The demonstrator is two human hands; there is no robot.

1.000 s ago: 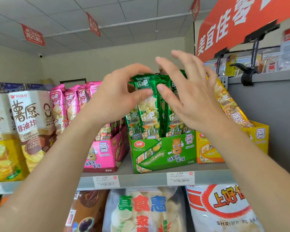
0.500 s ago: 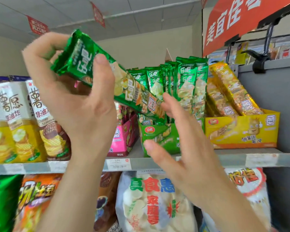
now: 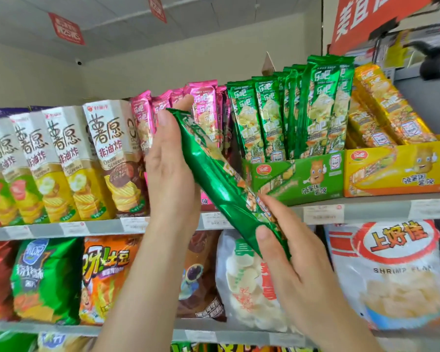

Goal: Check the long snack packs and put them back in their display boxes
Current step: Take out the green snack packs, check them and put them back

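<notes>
A long green snack pack (image 3: 214, 179) slants in mid-air before the upper shelf (image 3: 366, 212), held at both ends. The left hand (image 3: 170, 174) has its fingers (image 3: 186, 102) clamped on the top end; the right hand (image 3: 297, 262) pinches the bottom end. Just behind stands the green display box (image 3: 302, 179) of matching packs, between pink packs (image 3: 203, 105) and a yellow box (image 3: 396, 171).

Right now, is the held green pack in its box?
Out. Left hand and right hand hold the green snack pack slanted, outside the green display box.
</notes>
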